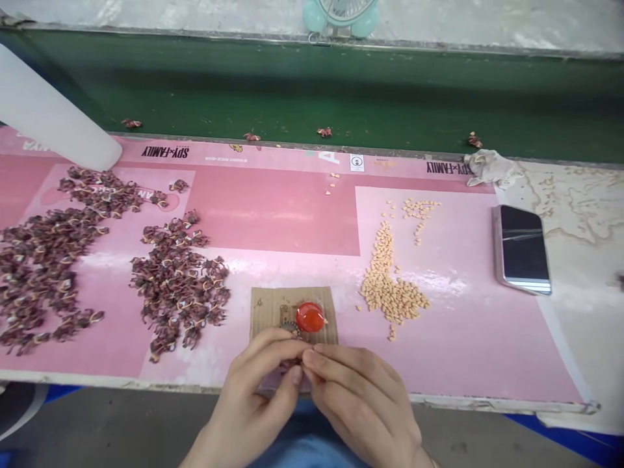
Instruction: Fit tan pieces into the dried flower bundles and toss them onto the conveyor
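My left hand [263, 385] and my right hand [363, 396] meet fingertip to fingertip at the table's front edge. A small dark maroon piece [291, 365] shows between the left thumb and fingers, mostly hidden by them. The right fingertips press together against it; whether they pinch something too is hidden. Just beyond my fingers lies a piece of corrugated cardboard [266, 305]. On it sit a shiny orange-red round blob [310, 316] and a ridged dark metal cap-like item [290, 327], partly covered by my left hand.
Piles of maroon figure-like pieces [180, 279] lie to the left. Small tan pieces [390, 292] are heaped on the right. A phone [524, 250], crumpled tissue [492, 168], white cylinder [58, 117] and teal fan [341, 16] surround the pink mat [273, 214].
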A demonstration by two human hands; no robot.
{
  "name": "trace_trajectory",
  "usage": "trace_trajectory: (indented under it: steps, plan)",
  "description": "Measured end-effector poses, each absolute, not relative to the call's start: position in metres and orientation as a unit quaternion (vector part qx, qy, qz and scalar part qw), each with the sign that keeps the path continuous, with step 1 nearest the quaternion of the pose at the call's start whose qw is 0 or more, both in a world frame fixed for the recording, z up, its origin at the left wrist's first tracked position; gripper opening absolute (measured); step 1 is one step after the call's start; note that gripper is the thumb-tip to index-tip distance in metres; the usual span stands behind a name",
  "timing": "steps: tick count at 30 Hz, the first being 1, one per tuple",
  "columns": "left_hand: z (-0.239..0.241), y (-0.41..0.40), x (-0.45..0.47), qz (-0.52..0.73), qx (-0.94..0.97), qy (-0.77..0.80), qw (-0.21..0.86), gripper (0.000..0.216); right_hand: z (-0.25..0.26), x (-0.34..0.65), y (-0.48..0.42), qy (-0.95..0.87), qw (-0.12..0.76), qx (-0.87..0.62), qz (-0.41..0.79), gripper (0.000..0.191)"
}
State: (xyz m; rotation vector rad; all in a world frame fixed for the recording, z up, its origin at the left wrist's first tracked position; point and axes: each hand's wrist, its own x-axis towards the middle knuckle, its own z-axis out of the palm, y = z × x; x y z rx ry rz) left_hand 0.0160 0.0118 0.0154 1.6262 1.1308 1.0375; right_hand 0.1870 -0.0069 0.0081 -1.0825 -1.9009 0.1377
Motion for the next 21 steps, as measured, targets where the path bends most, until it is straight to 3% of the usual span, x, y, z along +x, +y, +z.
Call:
trace_trajectory:
  steps: [5, 11, 21]
  plan:
    - [0.011, 0.01, 0.015, 0.427, 0.641, 0.462, 0.44, 0.03, 0.002, 0.184, -0.009, -0.762, 0.463, -0.449, 0.053, 0.022]
    - [0.008, 0.008, 0.016, 0.426, 0.693, 0.457, 0.359, 0.024, 0.006, 0.187, -0.004, -0.735, 0.48, -0.455, 0.146, 0.016]
    - [0.002, -0.002, 0.007, 0.353, 0.784, 0.463, 0.217, 0.019, 0.007, 0.186, -0.002, -0.743, 0.45, -0.472, 0.151, 0.024]
